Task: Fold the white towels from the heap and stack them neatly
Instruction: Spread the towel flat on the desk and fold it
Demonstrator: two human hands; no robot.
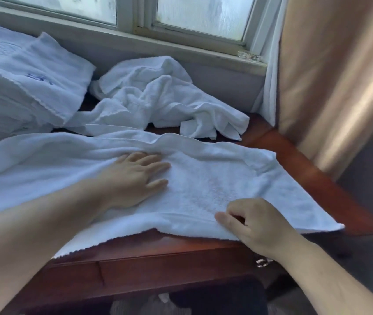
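near the front edge of the surface [306,171], your right hand [257,223] has its thumb and curled fingers pinched on the near hem of the spread towel [215,178], likely ready to lift it for a fold. your left hand [135,178] lies flat and wide on the towel's middle, fingers straight, pinning it so it won't slide. beyond, along the far edge under the window [203,14], the heap [158,96] lies unfolded; the stack [28,87] of folded towels sits toward the far left corner.
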